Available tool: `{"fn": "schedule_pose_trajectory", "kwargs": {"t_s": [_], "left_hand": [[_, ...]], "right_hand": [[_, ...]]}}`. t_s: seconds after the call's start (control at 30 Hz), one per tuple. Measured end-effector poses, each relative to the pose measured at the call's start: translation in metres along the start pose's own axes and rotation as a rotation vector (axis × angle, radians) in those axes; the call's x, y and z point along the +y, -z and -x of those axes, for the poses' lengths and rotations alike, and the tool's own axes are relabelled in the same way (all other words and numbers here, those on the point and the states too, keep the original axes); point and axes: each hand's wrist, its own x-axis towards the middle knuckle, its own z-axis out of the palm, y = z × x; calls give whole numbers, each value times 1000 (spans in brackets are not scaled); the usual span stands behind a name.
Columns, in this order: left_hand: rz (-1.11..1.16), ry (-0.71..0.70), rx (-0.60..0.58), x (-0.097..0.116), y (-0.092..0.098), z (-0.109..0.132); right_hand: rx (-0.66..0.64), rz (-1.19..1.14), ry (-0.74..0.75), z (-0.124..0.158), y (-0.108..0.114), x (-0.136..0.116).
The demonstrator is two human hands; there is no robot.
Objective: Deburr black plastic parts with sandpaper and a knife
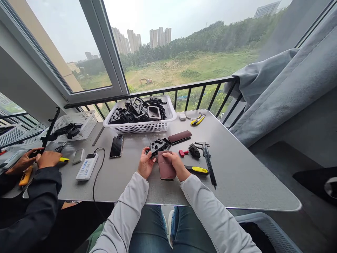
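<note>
My left hand (146, 164) grips a black molded plastic part (158, 146) by its near left side, just above the table. A folded sheet of brown sandpaper (165, 168) is pinched in my right hand (176, 163), its far edge close to the plastic part. Behind the part lies a second piece of sandpaper (180, 136). To the right of my right hand are a small red tool (183, 153), a crumpled black lump (194, 151), a dark caliper (209, 165) and a tool with a yellow-and-black handle (198, 170).
A white basket (139, 127) full of black plastic parts stands at the back. A phone (116, 146), a white power bank (87, 167) with a cable and a yellow utility knife (198, 119) lie around. At left, a co-worker's hands (48, 159) work near another basket (88, 121).
</note>
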Motion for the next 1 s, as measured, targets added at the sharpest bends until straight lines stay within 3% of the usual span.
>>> {"fn": "schedule_pose_trajectory", "kwargs": {"t_s": [0.23, 0.47, 1.0], "left_hand": [[-338, -303, 139, -11, 4, -3], [-312, -364, 352, -15, 6, -12], [-370, -321, 233, -19, 7, -7]], "right_hand": [[66, -30, 44, -1, 0, 0], [47, 14, 99, -1, -2, 4], [35, 299, 337, 1, -5, 12]]}}
